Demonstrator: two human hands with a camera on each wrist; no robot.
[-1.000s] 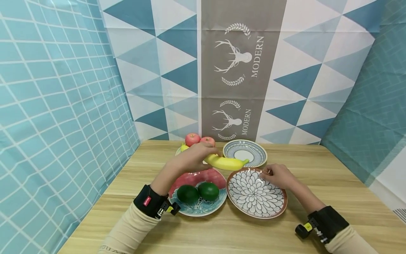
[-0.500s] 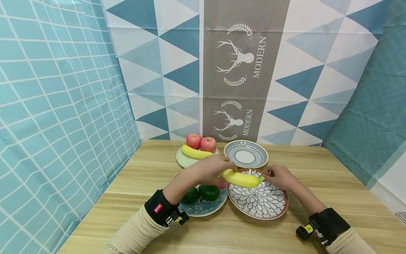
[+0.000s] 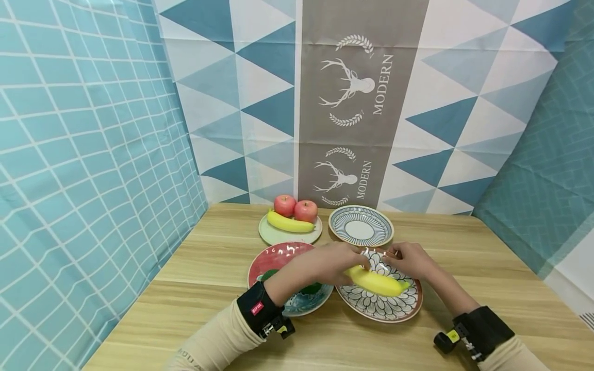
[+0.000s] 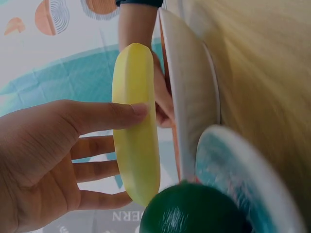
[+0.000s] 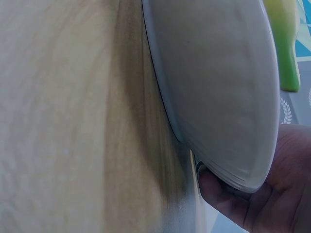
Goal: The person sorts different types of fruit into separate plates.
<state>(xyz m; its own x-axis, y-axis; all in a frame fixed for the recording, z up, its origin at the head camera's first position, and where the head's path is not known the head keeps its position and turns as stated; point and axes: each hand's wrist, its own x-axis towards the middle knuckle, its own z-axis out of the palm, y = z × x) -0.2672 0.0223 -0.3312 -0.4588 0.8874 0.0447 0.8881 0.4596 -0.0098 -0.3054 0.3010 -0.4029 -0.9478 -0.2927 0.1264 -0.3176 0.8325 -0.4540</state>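
My left hand (image 3: 336,263) pinches a yellow banana (image 3: 378,282) between the thumb and the fingers. In the head view the banana is over the flower-patterned plate (image 3: 371,305) with a brown rim; the left wrist view has it apart from that plate. My right hand (image 3: 410,259) grips the plate's rim at its far right side, the fingers under the edge in the right wrist view. Left of it, partly behind my left arm, lies a red and teal plate (image 3: 278,251) holding dark green fruits (image 4: 189,211).
Behind, a pale green plate (image 3: 271,237) bears two red apples (image 3: 306,211) and another banana (image 3: 290,222). A blue-striped plate (image 3: 359,229) sits at the back middle. Patterned cloth (image 3: 357,129) hangs beyond the wooden table (image 3: 185,293).
My left hand has carried the banana right and toward me, from beside the blue-striped plate to over the flower-patterned plate. My right hand has stayed at the plate's rim.
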